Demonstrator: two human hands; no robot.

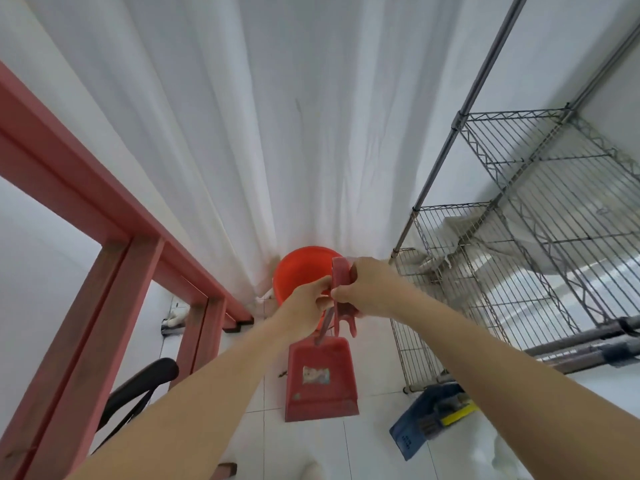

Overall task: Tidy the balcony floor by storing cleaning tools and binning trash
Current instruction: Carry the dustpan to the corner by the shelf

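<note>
I judge tidying barely begun: my left grip (307, 304) and right grip (362, 289) both clamp the dustpan (322, 382) handle, pan upright near the orange bucket (299, 271) (a blue tool (420, 427) lies unstored on the floor).

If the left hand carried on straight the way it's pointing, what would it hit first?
The left hand already grips the dustpan handle; beyond that, probably the orange bucket, though depth is unclear.
</note>
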